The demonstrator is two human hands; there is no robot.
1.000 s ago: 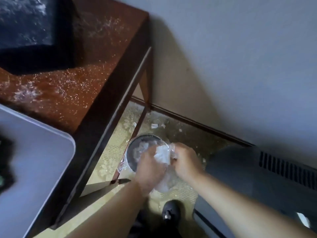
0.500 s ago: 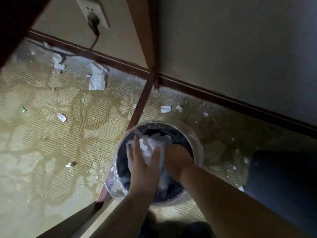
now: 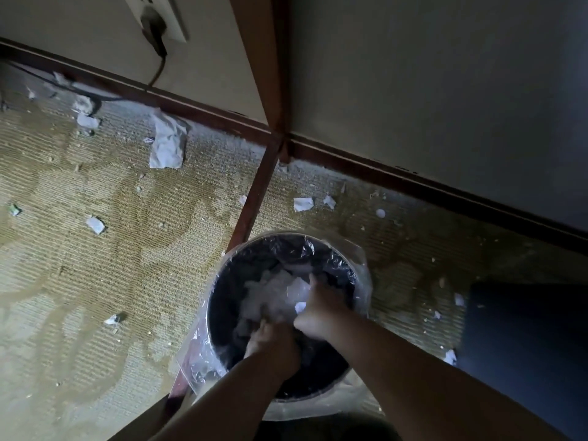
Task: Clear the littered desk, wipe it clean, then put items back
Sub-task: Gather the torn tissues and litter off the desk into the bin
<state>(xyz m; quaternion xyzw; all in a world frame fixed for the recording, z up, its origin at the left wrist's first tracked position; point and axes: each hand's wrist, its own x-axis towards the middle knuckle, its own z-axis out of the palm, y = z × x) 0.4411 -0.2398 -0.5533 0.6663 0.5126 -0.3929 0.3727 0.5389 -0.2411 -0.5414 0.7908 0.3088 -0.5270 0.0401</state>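
Hands sit inside the round dark bin lined with clear plastic [image 3: 237,265], likely packing litter down: the right hand [image 3: 319,311] curls its grip on crumpled white paper [image 3: 270,297]; the grip of the left hand [image 3: 270,343] cannot be told.

Dim floor corner: pale wall [image 3: 413,74], ribbed olive carpet [image 3: 95,265].
Beyond the fingers [image 3: 315,283], a dark wooden baseboard [image 3: 191,106] lines the wall and a wooden leg [image 3: 270,74] rises; a plugged wall socket [image 3: 159,14] sits up-left; stains mark the carpet to their left.

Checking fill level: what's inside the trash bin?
Inside the trash bin: a clear plastic liner, crumpled white paper, the left hand buried in it, the right hand gripping it. The bottom is hidden beneath paper and hands.
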